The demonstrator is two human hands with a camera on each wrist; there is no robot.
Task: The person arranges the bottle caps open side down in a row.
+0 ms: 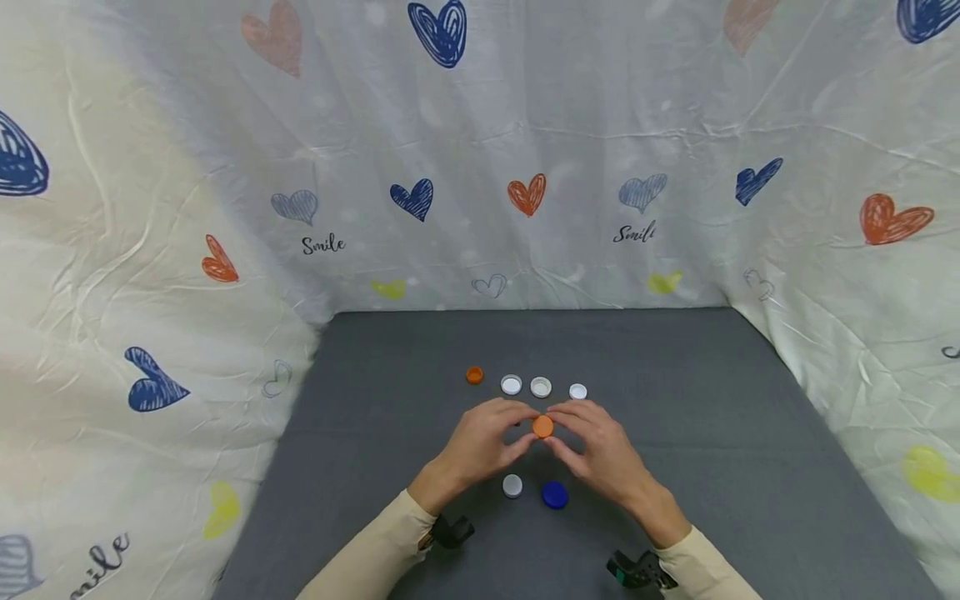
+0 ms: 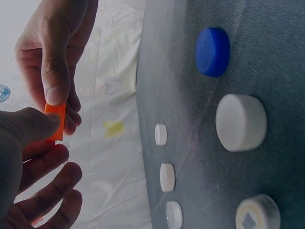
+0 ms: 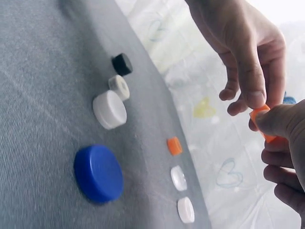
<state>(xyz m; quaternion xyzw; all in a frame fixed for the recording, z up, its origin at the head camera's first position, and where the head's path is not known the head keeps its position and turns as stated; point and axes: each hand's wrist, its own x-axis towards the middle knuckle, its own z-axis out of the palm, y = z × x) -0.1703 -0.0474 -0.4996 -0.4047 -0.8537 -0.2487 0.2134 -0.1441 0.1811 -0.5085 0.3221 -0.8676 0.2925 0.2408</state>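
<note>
Above the grey cloth, both hands hold one orange bottle cap [image 1: 542, 427] between them. My left hand [image 1: 483, 440] pinches its left side between thumb and fingers. From the other side, my right hand [image 1: 603, 450] grips it the same way. In the left wrist view the cap [image 2: 55, 121] is seen edge-on, with a thumb pressed on it from each hand. The right wrist view also shows the cap [image 3: 262, 123] between both thumbs and the fingers behind. Nearer my body lie a white cap [image 1: 512, 486] and a blue cap [image 1: 555, 495].
Beyond the hands, another orange cap [image 1: 474, 375] and white caps [image 1: 511, 384] lie in a loose row. A black cap [image 3: 122, 64] and a small white cap [image 3: 119, 88] lie near the left hand, mostly hidden in the head view. A heart-print curtain [image 1: 480, 125] borders the table.
</note>
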